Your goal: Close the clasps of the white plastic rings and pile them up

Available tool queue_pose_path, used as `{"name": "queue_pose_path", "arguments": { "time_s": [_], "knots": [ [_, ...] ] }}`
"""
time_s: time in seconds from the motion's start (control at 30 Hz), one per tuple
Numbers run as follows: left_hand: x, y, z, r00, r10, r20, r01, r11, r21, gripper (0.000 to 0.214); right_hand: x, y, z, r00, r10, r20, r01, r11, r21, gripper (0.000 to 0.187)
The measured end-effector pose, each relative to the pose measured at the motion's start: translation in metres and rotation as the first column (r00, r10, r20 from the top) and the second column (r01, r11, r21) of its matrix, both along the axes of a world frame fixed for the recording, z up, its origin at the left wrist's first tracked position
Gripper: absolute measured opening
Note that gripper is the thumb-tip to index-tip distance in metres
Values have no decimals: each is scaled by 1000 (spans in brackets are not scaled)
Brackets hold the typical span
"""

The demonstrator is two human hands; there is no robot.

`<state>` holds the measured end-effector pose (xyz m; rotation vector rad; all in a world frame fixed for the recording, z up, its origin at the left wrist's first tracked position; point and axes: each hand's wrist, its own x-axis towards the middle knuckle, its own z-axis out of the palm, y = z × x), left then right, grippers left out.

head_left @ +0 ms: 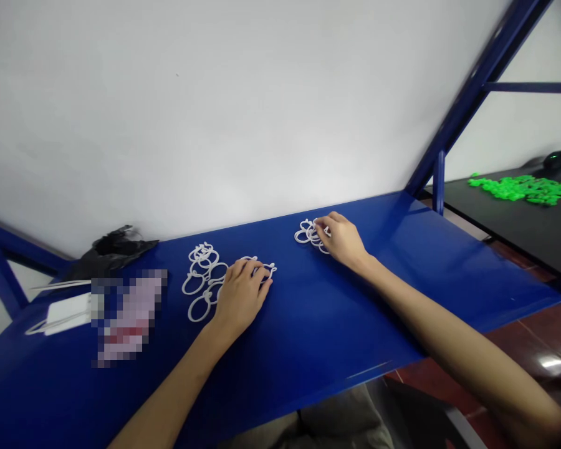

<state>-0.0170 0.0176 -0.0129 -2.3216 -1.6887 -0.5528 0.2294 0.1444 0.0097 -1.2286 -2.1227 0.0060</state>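
Several thin white loops, which look like knotted cord rings, lie in two groups on a blue tabletop [303, 318]. The larger group of white loops [207, 262] spreads to the left of and beneath my left hand [243, 288]. That hand rests palm down with its fingers apart, and one white loop [272, 270] shows beyond its fingertips. Farther right, my right hand [342, 240] reaches the smaller pile of white loops [303, 232]. Its thumb and fingers are pinched at the pile's right side, on a loop that the hand partly hides.
At the left are a crumpled black plastic bag [121, 246], a white card with a cord [68, 313] and a pixelated pinkish item [135, 318]. A white wall [262, 125] rises behind. Blue frame posts [467, 93] flank the table. Bright green pieces [528, 188] cover part of a black table [505, 224].
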Motion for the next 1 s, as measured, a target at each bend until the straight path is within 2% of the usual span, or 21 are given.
{"name": "queue_pose_path", "arguments": {
  "time_s": [0.13,0.3,0.5,0.63,0.7,0.77,0.83,0.9,1.0],
  "knots": [
    [1,-2,-1,998,-50,29,50,999,21,10,-2,24,6,995,-94,42,95,995,-22,17],
    [2,-6,0,992,-105,70,104,994,27,7,-11,40,0,991,-125,55,127,992,-29,19],
    [5,-7,3,983,-143,115,142,990,19,12,-9,42,-6,984,-147,97,143,989,44,20],
    [8,-7,6,973,-170,155,165,985,50,15,-2,28,0,990,-137,43,134,988,79,19],
    [9,-8,8,968,-189,166,177,981,84,16,-2,11,5,997,-76,10,75,991,108,19],
    [9,-8,10,964,-203,172,184,975,122,18,-5,-10,9,999,38,-18,-36,993,113,21],
    [9,-9,12,961,-211,176,184,970,162,19,-11,-33,10,979,205,-23,-204,978,35,22],
    [11,-10,12,960,-223,172,186,960,208,18,-20,-53,8,925,377,-51,-381,915,-136,24],
    [16,-13,8,958,-246,144,203,943,265,16,-32,-73,2,849,512,-135,-527,796,-296,26]
  ]
}}
